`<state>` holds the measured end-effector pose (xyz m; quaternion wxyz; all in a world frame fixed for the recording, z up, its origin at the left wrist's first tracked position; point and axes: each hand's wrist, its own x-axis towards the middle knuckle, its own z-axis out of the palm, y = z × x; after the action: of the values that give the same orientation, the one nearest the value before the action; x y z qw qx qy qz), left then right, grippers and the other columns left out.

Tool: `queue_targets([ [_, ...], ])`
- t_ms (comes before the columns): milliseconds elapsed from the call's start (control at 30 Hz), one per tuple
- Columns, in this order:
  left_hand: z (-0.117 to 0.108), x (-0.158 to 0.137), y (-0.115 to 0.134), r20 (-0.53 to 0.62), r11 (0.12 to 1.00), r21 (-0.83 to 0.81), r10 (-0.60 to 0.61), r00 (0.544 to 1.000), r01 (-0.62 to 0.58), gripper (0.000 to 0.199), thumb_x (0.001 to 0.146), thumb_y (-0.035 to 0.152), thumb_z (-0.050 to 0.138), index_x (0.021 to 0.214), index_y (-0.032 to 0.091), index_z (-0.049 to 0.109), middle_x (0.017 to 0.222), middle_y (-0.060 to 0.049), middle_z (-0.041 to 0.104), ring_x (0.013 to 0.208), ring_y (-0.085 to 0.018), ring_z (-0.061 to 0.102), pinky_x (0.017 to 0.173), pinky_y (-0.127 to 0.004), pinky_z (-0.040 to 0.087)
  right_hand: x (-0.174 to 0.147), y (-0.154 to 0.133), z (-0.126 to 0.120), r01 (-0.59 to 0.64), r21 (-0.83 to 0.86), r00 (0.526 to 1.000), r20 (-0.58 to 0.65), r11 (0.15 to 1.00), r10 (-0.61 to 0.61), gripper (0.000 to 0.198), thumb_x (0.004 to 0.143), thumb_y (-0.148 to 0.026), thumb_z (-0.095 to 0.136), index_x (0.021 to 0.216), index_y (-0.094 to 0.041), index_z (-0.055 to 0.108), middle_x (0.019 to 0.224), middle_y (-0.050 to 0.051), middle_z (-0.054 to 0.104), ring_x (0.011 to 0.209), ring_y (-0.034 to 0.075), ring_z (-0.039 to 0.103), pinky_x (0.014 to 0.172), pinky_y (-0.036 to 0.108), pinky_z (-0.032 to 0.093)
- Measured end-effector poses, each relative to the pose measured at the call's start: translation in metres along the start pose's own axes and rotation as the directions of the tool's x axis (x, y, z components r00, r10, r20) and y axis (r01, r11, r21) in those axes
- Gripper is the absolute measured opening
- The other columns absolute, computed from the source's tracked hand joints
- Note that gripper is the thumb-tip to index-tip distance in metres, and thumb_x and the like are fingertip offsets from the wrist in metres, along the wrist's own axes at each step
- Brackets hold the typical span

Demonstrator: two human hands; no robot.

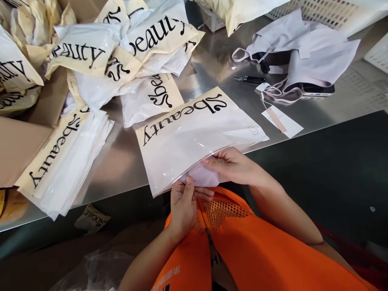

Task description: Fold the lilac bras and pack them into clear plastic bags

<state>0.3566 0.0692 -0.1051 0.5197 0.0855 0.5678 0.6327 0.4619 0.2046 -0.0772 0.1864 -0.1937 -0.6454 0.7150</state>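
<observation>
A plastic packaging bag [194, 133] printed "beauty" lies flat at the table's front edge, its mouth towards me. Folded lilac fabric [202, 174], probably a garment, shows in that mouth, mostly hidden inside the bag. My left hand [184, 204] grips the fabric and bag edge at the left, thumb on top and fingers underneath. At the right of the opening, my right hand [233, 165] pinches the fabric by the bag's rim, with some fingertips hidden.
Filled "beauty" bags [91, 56] are heaped at the back left, beside a cardboard box [21, 149]. A stack of flat bags [65, 161] overhangs the front edge. On the right lie a lilac garment [318, 60], thread snips [250, 79], a phone [318, 89] and a tag [283, 121].
</observation>
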Motion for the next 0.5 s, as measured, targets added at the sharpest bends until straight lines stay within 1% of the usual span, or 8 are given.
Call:
queue_targets([
  [100,-0.001,0.0,0.001,-0.004,1.0,0.023,-0.002,1.0,0.002,0.045,0.073,0.058,0.074,0.08,0.017,0.056,0.056,-0.004,0.068,0.057,-0.022,0.071,0.048,-0.024,0.056,0.001,0.007,-0.001,0.036,-0.12,0.998,-0.045,0.992,-0.041,0.031,0.095,-0.038,0.05,0.095,-0.015,0.071,0.085,0.004,0.07,0.086,0.019,0.065,0.082,0.032,0.052],
  [167,-0.006,-0.004,0.008,0.061,0.992,0.114,-0.053,0.997,0.046,0.043,0.078,0.057,0.071,0.089,0.017,0.06,0.074,-0.008,0.074,0.057,-0.021,0.071,0.045,-0.024,0.054,0.001,0.012,-0.003,0.0,-0.368,0.97,-0.226,0.93,-0.09,0.026,0.093,-0.031,0.049,0.094,-0.015,0.07,0.087,0.007,0.069,0.089,0.022,0.065,0.085,0.035,0.051],
  [267,-0.019,-0.017,0.028,0.259,0.869,0.489,-0.064,0.964,-0.073,0.038,0.085,0.045,0.066,0.115,0.021,0.065,0.105,-0.011,0.074,0.058,-0.018,0.07,0.044,-0.024,0.053,-0.002,0.017,-0.01,-0.223,-0.724,0.823,-0.498,0.653,-0.272,0.022,0.089,-0.026,0.051,0.092,-0.012,0.068,0.089,0.013,0.067,0.092,0.029,0.063,0.087,0.044,0.05],
  [333,-0.03,-0.023,0.044,0.392,0.546,0.713,0.209,0.896,-0.439,0.028,0.085,0.032,0.068,0.112,0.025,0.07,0.098,-0.007,0.075,0.064,-0.017,0.07,0.055,-0.025,0.056,-0.004,0.02,-0.015,-0.328,-0.804,0.748,-0.541,0.496,-0.383,0.026,0.088,-0.029,0.053,0.098,-0.01,0.067,0.098,0.018,0.065,0.098,0.033,0.06,0.089,0.05,0.048],
  [367,-0.036,-0.022,0.051,0.459,0.283,0.757,0.412,0.787,-0.589,0.024,0.083,0.027,0.07,0.106,0.026,0.072,0.091,-0.006,0.075,0.07,-0.018,0.07,0.064,-0.026,0.057,-0.005,0.022,-0.018,-0.342,-0.817,0.732,-0.542,0.465,-0.414,0.028,0.087,-0.03,0.055,0.102,-0.01,0.066,0.102,0.019,0.064,0.101,0.034,0.059,0.09,0.053,0.047],
  [433,-0.045,-0.011,0.065,0.558,-0.187,0.766,0.67,0.49,-0.615,0.035,0.075,0.027,0.078,0.109,0.024,0.071,0.097,-0.008,0.072,0.095,-0.025,0.068,0.088,-0.036,0.055,-0.004,0.028,-0.02,-0.293,-0.813,0.746,-0.524,0.503,-0.412,0.029,0.085,-0.028,0.056,0.106,-0.011,0.066,0.105,0.018,0.064,0.104,0.034,0.058,0.093,0.055,0.047],
  [467,-0.048,-0.001,0.072,0.581,-0.302,0.768,0.7,0.416,-0.564,0.052,0.071,0.034,0.081,0.12,0.023,0.066,0.113,-0.012,0.067,0.113,-0.032,0.061,0.1,-0.045,0.048,-0.002,0.031,-0.021,-0.233,-0.788,0.759,-0.514,0.571,-0.399,0.028,0.084,-0.026,0.056,0.105,-0.012,0.066,0.104,0.016,0.065,0.103,0.032,0.059,0.095,0.055,0.046],
  [500,-0.05,0.011,0.078,0.595,-0.346,0.773,0.685,0.42,-0.532,0.073,0.068,0.043,0.083,0.132,0.02,0.057,0.13,-0.017,0.058,0.129,-0.038,0.048,0.108,-0.054,0.039,0.001,0.035,-0.02,-0.151,-0.736,0.768,-0.508,0.66,-0.391,0.026,0.082,-0.024,0.055,0.103,-0.014,0.067,0.1,0.014,0.067,0.1,0.03,0.06,0.096,0.053,0.047],
])
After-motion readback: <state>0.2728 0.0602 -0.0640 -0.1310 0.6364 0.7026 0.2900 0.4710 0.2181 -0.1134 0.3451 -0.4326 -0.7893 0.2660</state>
